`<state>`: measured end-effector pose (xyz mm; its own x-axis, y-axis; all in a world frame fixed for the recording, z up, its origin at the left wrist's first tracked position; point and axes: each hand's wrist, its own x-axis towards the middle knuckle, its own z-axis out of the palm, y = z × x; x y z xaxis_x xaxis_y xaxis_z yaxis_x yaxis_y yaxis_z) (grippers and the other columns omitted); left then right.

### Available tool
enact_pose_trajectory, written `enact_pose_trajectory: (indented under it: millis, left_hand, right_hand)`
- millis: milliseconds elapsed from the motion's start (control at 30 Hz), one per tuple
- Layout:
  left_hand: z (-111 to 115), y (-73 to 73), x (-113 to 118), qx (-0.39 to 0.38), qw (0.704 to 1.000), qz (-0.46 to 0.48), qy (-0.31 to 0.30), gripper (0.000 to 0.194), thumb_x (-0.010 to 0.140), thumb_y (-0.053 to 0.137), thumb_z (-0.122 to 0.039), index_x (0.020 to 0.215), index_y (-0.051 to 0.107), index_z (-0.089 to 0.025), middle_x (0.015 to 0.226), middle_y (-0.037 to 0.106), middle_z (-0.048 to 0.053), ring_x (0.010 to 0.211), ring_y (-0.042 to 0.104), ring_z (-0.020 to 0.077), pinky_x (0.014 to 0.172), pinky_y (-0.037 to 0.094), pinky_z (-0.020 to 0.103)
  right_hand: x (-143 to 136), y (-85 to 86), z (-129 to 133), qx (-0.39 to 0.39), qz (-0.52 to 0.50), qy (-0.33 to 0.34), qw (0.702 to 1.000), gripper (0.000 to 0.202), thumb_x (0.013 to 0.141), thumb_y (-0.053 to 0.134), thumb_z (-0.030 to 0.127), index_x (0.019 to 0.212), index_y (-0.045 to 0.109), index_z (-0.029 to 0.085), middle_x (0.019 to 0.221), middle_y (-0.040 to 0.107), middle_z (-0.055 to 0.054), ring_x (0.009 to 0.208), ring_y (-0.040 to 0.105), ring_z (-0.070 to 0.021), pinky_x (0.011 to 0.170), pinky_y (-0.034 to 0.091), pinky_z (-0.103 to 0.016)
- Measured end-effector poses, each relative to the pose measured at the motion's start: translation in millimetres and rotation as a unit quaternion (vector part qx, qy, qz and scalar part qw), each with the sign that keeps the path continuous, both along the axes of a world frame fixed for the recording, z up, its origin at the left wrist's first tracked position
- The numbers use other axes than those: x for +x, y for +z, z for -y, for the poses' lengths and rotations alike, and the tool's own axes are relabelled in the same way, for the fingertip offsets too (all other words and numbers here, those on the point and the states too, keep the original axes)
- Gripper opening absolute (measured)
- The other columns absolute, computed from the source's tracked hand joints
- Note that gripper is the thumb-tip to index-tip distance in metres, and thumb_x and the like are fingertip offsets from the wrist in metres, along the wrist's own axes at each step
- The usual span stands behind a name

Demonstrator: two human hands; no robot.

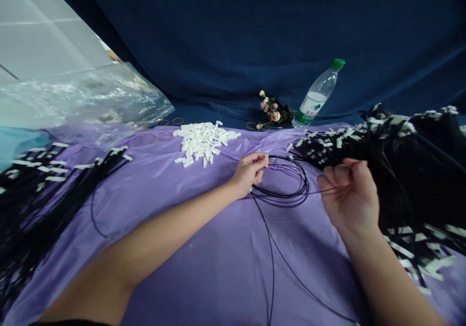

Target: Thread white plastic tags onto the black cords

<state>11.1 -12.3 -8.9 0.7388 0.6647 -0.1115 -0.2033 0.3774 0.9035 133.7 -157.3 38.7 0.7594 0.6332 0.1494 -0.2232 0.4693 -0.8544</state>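
Observation:
A loop of thin black cable [304, 185] lies over the purple sheet [218, 248] near the middle. My left hand [251, 173] pinches its left side, where a small white piece shows at the fingertips. To the right, my right hand [347, 190] has its fingers curled closed around a single black strand that runs across from the coil. Two loose cable ends hang from the coil toward the near edge. Beyond my left hand sits a pile of small white pieces [204, 141].
Bundles of black cables with white tags lie at the left [73, 185] and at the right [411, 171]. A green-capped bottle [315, 98] and small flowers [271, 110] stand by the dark blue cloth [236, 35]. Clear plastic [91, 93] covers the back left.

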Motion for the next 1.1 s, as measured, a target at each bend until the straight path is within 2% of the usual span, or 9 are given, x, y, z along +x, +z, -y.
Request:
enact_pose_trajectory:
  millis: [67,133,267,333,567,867,1100]
  left_hand:
    - [0.4,0.7,-0.1,0.004,1.000,0.003,-0.002,0.015,0.080,0.062,-0.029,0.077,0.056,-0.016,0.069,0.053,-0.005,0.032,0.031,-0.0009,0.034,0.019,0.019]
    - [1.2,1.3,-0.2,0.012,1.000,0.007,-0.006,0.015,0.080,0.062,-0.029,0.077,0.056,-0.016,0.070,0.052,-0.005,0.032,0.031,-0.0011,0.034,0.019,0.019]
    - [3.2,2.2,-0.7,0.030,0.999,0.007,-0.017,0.017,0.079,0.063,-0.031,0.079,0.057,-0.015,0.071,0.053,-0.004,0.031,0.032,-0.0014,0.032,0.019,0.018]
    - [3.8,2.3,-0.8,0.031,0.999,0.005,-0.021,0.018,0.078,0.064,-0.032,0.080,0.058,-0.015,0.071,0.055,-0.004,0.031,0.031,-0.0016,0.032,0.019,0.018]
    - [3.7,1.1,-0.6,0.040,0.999,0.003,-0.032,0.020,0.077,0.065,-0.035,0.084,0.060,-0.016,0.071,0.058,-0.003,0.031,0.032,-0.0011,0.033,0.019,0.018]
    - [4.1,1.1,-0.6,0.049,0.998,0.001,-0.038,0.019,0.078,0.063,-0.034,0.084,0.061,-0.016,0.071,0.058,-0.004,0.031,0.032,-0.0012,0.033,0.019,0.018]
    - [2.9,0.6,-0.4,0.040,0.998,0.003,-0.044,0.018,0.079,0.063,-0.033,0.084,0.061,-0.016,0.072,0.058,-0.004,0.031,0.032,-0.0014,0.032,0.020,0.018]
  right_hand:
    - [-4.1,-4.4,2.4,-0.092,0.090,0.046,0.991,0.018,0.074,0.072,0.039,0.072,0.067,0.021,0.047,0.038,0.008,0.044,0.034,-0.0062,0.041,0.030,-0.019]
    - [-9.1,-9.8,3.6,-0.182,0.176,0.059,0.966,0.016,0.072,0.073,0.033,0.070,0.070,0.018,0.048,0.043,0.006,0.044,0.035,-0.0067,0.040,0.026,-0.021]
    - [-15.6,-16.0,3.0,-0.298,0.360,0.006,0.884,0.021,0.075,0.069,0.032,0.064,0.069,0.015,0.047,0.043,0.004,0.046,0.035,-0.0069,0.044,0.026,-0.023]
    - [-16.1,-15.8,2.5,-0.315,0.402,-0.008,0.860,0.024,0.078,0.065,0.034,0.063,0.067,0.015,0.047,0.043,0.004,0.046,0.035,-0.0070,0.045,0.025,-0.023]
    - [-16.1,-12.6,2.3,-0.324,0.452,-0.001,0.831,0.027,0.082,0.060,0.033,0.063,0.066,0.015,0.049,0.049,0.002,0.047,0.042,-0.0087,0.047,0.030,-0.023]
    - [-13.7,-16.7,2.0,-0.307,0.472,0.011,0.827,0.023,0.082,0.060,0.033,0.069,0.070,0.017,0.055,0.059,0.000,0.050,0.050,-0.0115,0.051,0.035,-0.024]
    - [-13.4,-16.7,2.4,-0.308,0.466,0.052,0.828,0.023,0.084,0.059,0.033,0.073,0.071,0.017,0.064,0.064,-0.002,0.057,0.054,-0.0126,0.055,0.037,-0.025]
